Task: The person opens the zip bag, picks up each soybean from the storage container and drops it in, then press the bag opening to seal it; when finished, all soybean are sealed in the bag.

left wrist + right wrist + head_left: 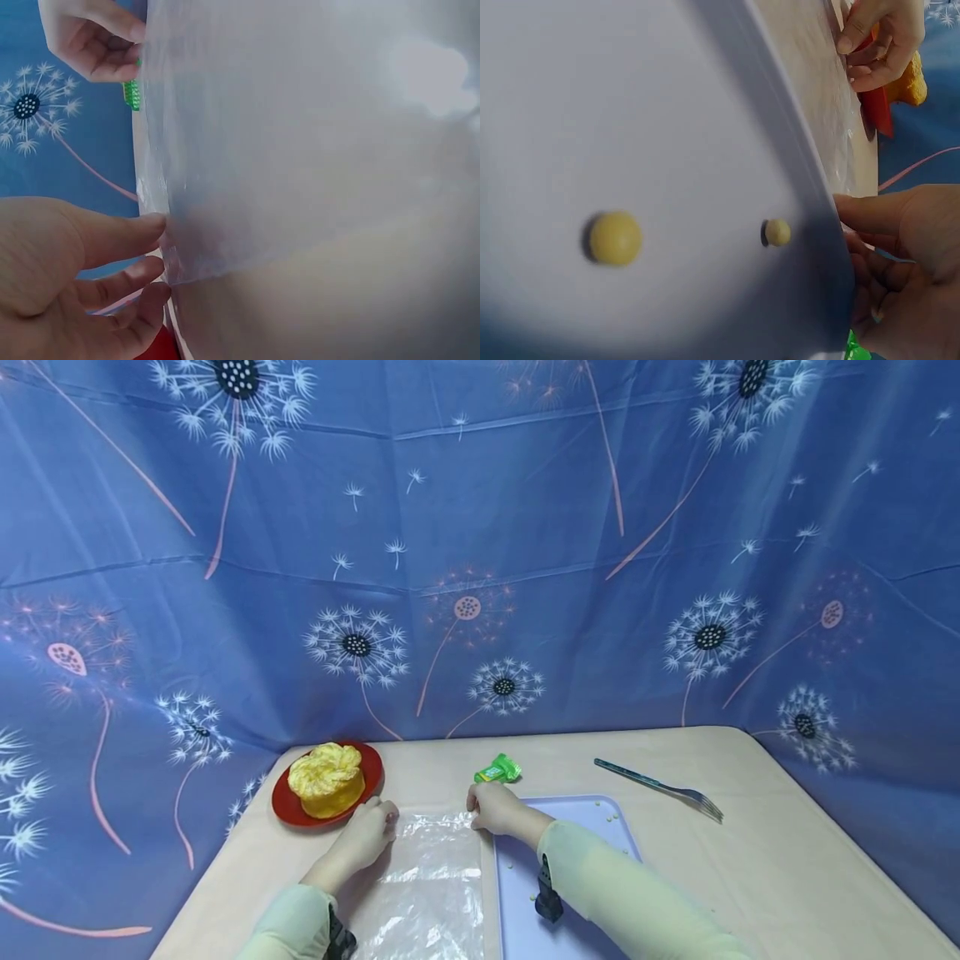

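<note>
A clear plastic bag (435, 885) lies flat on the table, its far edge between the two hands. The left hand (371, 833) pinches the far left corner, and in the left wrist view its thumb (154, 225) and fingertips meet at the bag's edge. At the far right corner, the right hand (498, 810) pinches the same edge with curled fingers. The right forearm crosses over a pale lavender tray (525, 935) on which several small yellowish balls (616, 238) lie scattered. Just beyond the right hand sits a green wrapped packet (498, 768).
Beside the left hand, a red plate (281, 797) carries a yellow cake (327, 781). A fork (660, 787) with a dark green handle lies to the right, beyond the tray. Behind the table (787, 877) hangs a blue dandelion-print cloth (570, 610).
</note>
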Demonstrator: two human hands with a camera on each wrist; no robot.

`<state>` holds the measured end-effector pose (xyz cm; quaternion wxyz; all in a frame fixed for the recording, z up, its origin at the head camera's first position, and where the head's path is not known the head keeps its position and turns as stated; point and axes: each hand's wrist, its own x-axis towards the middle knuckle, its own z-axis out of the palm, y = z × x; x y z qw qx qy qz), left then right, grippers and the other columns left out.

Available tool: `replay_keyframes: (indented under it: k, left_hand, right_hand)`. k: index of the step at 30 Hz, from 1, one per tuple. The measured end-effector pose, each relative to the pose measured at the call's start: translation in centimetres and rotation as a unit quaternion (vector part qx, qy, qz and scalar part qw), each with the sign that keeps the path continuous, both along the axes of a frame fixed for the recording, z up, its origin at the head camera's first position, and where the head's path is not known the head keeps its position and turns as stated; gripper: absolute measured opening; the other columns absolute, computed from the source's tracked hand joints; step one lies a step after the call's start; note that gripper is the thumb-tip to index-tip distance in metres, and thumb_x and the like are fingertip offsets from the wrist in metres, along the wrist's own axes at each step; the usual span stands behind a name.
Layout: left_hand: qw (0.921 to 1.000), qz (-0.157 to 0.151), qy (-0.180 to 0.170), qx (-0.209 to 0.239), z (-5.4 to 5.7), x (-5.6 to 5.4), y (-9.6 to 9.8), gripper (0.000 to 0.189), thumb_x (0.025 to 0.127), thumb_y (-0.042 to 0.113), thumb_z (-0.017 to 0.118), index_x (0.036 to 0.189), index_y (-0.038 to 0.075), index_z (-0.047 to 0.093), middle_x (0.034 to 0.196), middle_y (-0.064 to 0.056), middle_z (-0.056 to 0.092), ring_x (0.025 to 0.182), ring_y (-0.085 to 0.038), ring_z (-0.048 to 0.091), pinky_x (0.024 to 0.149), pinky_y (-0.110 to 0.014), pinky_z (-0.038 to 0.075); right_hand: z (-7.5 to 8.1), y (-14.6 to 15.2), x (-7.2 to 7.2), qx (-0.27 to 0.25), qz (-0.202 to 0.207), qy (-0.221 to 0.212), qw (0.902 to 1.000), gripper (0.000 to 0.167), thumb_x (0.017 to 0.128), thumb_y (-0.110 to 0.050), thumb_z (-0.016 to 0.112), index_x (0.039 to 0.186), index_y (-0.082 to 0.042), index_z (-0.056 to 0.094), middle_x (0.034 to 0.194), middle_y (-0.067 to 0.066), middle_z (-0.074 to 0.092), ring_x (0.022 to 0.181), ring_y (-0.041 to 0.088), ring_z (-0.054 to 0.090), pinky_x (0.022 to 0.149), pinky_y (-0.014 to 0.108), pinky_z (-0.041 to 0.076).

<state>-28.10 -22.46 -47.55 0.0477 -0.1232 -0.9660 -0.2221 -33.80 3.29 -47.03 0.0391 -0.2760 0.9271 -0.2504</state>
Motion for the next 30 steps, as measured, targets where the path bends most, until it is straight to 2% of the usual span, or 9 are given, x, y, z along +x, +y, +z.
replay_keyframes:
  k: [3, 8, 11, 14, 17, 20, 23, 26, 30]
  left_hand:
    - [1.0000, 0.000, -0.004, 0.005, -0.1, -0.2, 0.1, 0.023, 0.084, -0.004, 0.076, 0.105, 0.001, 0.069, 0.097, -0.009, 0.057, 0.094, -0.028, 0.055, 0.090, -0.049, 0.049]
    - [0.9993, -0.017, 0.033, -0.003, -0.2, -0.6, 0.2, 0.023, 0.082, -0.003, 0.078, 0.102, 0.002, 0.068, 0.092, -0.008, 0.055, 0.088, -0.028, 0.054, 0.084, -0.047, 0.047]
    - [0.9985, -0.024, 0.049, -0.003, 0.1, -0.7, 0.3, 0.020, 0.080, -0.002, 0.080, 0.092, 0.005, 0.066, 0.087, -0.006, 0.053, 0.083, -0.025, 0.052, 0.078, -0.043, 0.045]
    - [0.9988, -0.025, 0.039, 0.018, 0.9, -0.7, 0.3, 0.021, 0.082, -0.002, 0.078, 0.082, 0.010, 0.061, 0.079, -0.001, 0.052, 0.075, -0.018, 0.050, 0.072, -0.036, 0.044]
    - [0.9980, -0.032, 0.028, 0.047, 2.3, -0.7, 0.2, 0.025, 0.084, -0.003, 0.075, 0.078, 0.014, 0.057, 0.074, 0.005, 0.054, 0.071, -0.013, 0.052, 0.069, -0.034, 0.046]
    - [0.9966, -0.040, 0.034, 0.064, 3.8, -0.5, 0.1, 0.025, 0.085, -0.001, 0.074, 0.079, 0.016, 0.057, 0.076, 0.008, 0.058, 0.074, -0.012, 0.059, 0.072, -0.036, 0.052]
    - [0.9958, -0.043, 0.043, 0.068, 5.0, 0.0, 0.2, 0.025, 0.086, 0.001, 0.075, 0.080, 0.018, 0.057, 0.080, 0.009, 0.061, 0.078, -0.012, 0.063, 0.074, -0.038, 0.055]
    - [0.9956, -0.043, 0.050, 0.066, 5.7, 0.5, 0.4, 0.026, 0.087, 0.002, 0.076, 0.081, 0.018, 0.057, 0.081, 0.009, 0.063, 0.079, -0.014, 0.066, 0.074, -0.038, 0.056]
    - [0.9948, -0.053, 0.057, 0.065, 6.2, 0.9, 1.0, 0.027, 0.087, 0.003, 0.076, 0.081, 0.019, 0.056, 0.084, 0.008, 0.067, 0.084, -0.018, 0.070, 0.075, -0.040, 0.058]
  right_hand:
    - [0.0, 0.2, 0.1, -0.011, -0.009, -0.002, 0.9999, 0.020, 0.077, -0.001, 0.082, 0.078, -0.010, 0.064, 0.069, -0.007, 0.054, 0.065, 0.009, 0.050, 0.067, 0.029, 0.048]
    - [0.5, 0.8, 0.3, -0.053, 0.008, 0.008, 0.9985, 0.019, 0.082, 0.002, 0.077, 0.074, -0.010, 0.064, 0.067, -0.008, 0.055, 0.063, 0.007, 0.050, 0.061, 0.024, 0.046]
    - [1.1, 1.3, 0.4, -0.083, 0.024, 0.010, 0.9962, 0.018, 0.084, 0.003, 0.074, 0.077, -0.010, 0.064, 0.070, -0.007, 0.057, 0.066, 0.006, 0.052, 0.061, 0.023, 0.048]
    - [1.5, 2.0, 0.7, -0.112, 0.030, 0.002, 0.9932, 0.017, 0.085, 0.002, 0.074, 0.079, -0.010, 0.065, 0.073, -0.007, 0.060, 0.068, 0.006, 0.055, 0.062, 0.023, 0.050]
    - [2.1, 2.9, 0.9, -0.144, 0.028, -0.014, 0.9891, 0.016, 0.085, 0.002, 0.076, 0.080, -0.011, 0.066, 0.075, -0.007, 0.062, 0.070, 0.006, 0.058, 0.065, 0.023, 0.051]
    - [2.6, 3.6, 1.0, -0.176, 0.032, -0.036, 0.9832, 0.012, 0.085, 0.001, 0.077, 0.084, -0.008, 0.069, 0.078, -0.005, 0.066, 0.073, 0.007, 0.061, 0.069, 0.024, 0.053]
    - [3.3, 3.9, 1.1, -0.208, 0.037, -0.081, 0.9740, 0.006, 0.089, -0.007, 0.076, 0.094, -0.004, 0.075, 0.087, -0.001, 0.072, 0.079, 0.011, 0.068, 0.075, 0.026, 0.056]
    - [3.9, 3.5, 1.2, -0.230, 0.050, -0.117, 0.9648, 0.017, 0.094, -0.018, 0.072, 0.103, -0.004, 0.078, 0.092, 0.003, 0.076, 0.084, 0.017, 0.072, 0.081, 0.029, 0.057]
    - [4.3, 2.6, 1.2, -0.246, 0.077, -0.140, 0.9561, 0.019, 0.096, -0.020, 0.070, 0.101, -0.004, 0.079, 0.090, 0.006, 0.077, 0.083, 0.020, 0.074, 0.085, 0.035, 0.058]
